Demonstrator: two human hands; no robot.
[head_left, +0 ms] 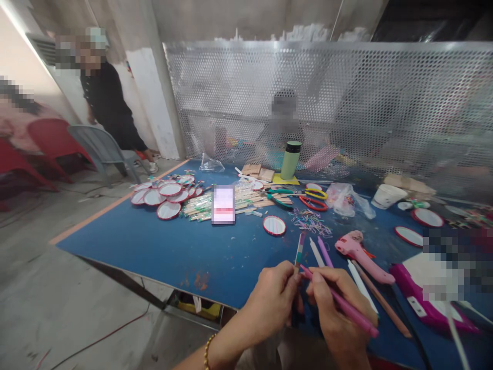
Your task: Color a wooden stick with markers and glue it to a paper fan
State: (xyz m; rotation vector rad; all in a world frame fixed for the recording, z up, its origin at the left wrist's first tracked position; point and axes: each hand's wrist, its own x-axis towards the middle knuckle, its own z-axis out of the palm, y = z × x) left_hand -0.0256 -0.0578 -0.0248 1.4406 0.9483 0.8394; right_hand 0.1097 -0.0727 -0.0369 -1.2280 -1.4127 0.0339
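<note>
My left hand [275,290] is closed on a thin wooden stick [299,253] that stands upright, with white, green and purple bands along it. In my right hand [339,308] is a pink pen [352,313], its tip touching or very close to the stick just above my left fingers. Beyond the hands lie a white pen [317,252], a purple pen [325,252] and another white pen [361,282]. A round white disc with a red rim [274,225] and a scatter of coloured paper clips [311,222] are farther up the table.
The blue table [154,257] holds a pile of red-rimmed discs [169,190], many sticks [200,204], a phone [223,204], pliers [281,197], scissors [314,203], a green bottle [290,163], a pink glue gun [364,257] and a cup [387,196]. A person [106,97] stands at the left.
</note>
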